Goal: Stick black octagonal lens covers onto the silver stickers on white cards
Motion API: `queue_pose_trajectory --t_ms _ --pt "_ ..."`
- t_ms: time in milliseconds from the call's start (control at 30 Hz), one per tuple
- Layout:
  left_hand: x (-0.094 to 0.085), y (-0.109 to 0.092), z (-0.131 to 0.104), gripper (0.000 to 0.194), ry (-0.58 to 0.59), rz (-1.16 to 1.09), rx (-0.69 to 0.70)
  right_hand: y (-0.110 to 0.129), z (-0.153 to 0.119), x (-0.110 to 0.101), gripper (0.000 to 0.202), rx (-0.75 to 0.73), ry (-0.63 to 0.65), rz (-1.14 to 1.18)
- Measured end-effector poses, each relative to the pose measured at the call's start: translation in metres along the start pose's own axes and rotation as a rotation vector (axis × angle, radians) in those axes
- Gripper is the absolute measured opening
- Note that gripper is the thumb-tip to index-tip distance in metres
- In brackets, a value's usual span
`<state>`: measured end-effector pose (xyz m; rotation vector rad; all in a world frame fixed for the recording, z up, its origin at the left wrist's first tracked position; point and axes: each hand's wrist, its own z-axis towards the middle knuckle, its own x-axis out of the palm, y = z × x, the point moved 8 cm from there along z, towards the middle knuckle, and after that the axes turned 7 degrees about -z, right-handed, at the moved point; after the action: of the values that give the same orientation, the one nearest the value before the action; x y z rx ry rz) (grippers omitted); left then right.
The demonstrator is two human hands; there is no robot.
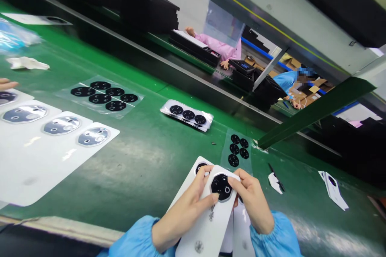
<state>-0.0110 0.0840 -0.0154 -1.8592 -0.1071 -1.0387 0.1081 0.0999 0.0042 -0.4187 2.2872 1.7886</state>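
Observation:
A white panel with a black octagonal piece at its upper end is held between my two hands. My left hand grips the panel's left edge, thumb at the lower rim of the black piece. My right hand pinches the upper right corner, its thumb on the edge of the black piece. More white panels lie under the held one, partly hidden by it and my hands. Just beyond them is a clear sheet bearing several black round pieces.
White panels with shiny octagonal pieces lie left, near another person's hand. Black pieces on clear film, a small stack, a black pen and white panels lie around. A green post rises at right.

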Motion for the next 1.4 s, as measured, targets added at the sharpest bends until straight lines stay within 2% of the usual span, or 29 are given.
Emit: queue_pose_trajectory --t_ms 100,233,367,600,833,900,967,1033,1100,1267,1333,1400 --pt "0.0 0.003 0.001 0.061 0.005 -0.014 -0.02 -0.003 0.002 -0.003 0.041 0.024 -0.033 -0.025" --pt "-0.003 -0.007 0.008 0.035 -0.077 0.017 0.073 0.003 0.0 0.0 0.042 -0.007 -0.02 -0.072" --pt "-0.01 -0.011 0.017 0.036 -0.184 0.065 0.091 0.007 -0.001 0.001 0.04 -0.041 -0.013 -0.151" --pt "-0.006 -0.014 0.019 0.034 -0.082 0.028 0.046 0.001 0.001 0.003 0.042 0.017 0.076 -0.128" --pt "-0.006 -0.018 0.013 0.024 -0.003 0.043 0.01 0.002 0.002 0.004 0.043 -0.013 0.138 -0.094" --pt "-0.003 -0.013 0.012 0.028 0.048 0.04 -0.018 0.001 0.002 0.001 0.043 -0.018 0.13 -0.099" --pt "-0.001 -0.005 0.011 0.039 0.062 0.047 -0.051 0.001 0.003 -0.002 0.042 -0.026 0.101 -0.097" --pt "-0.003 -0.001 0.011 0.043 0.009 0.066 -0.028 0.002 0.004 -0.004 0.041 -0.035 0.083 -0.109" --pt "-0.004 -0.001 0.013 0.037 -0.04 0.057 0.025 0.004 0.006 -0.004 0.042 -0.038 0.076 -0.124" --pt "-0.006 -0.005 0.016 0.037 -0.054 -0.016 0.072 0.011 0.009 -0.006 0.043 -0.055 0.044 -0.091" --pt "-0.015 -0.012 0.016 0.035 -0.135 -0.025 0.101 0.012 0.002 0.002 0.04 -0.093 0.102 -0.072" --pt "-0.024 -0.02 0.015 0.033 -0.232 -0.037 0.144 0.007 -0.009 0.015 0.038 -0.088 0.213 -0.083"
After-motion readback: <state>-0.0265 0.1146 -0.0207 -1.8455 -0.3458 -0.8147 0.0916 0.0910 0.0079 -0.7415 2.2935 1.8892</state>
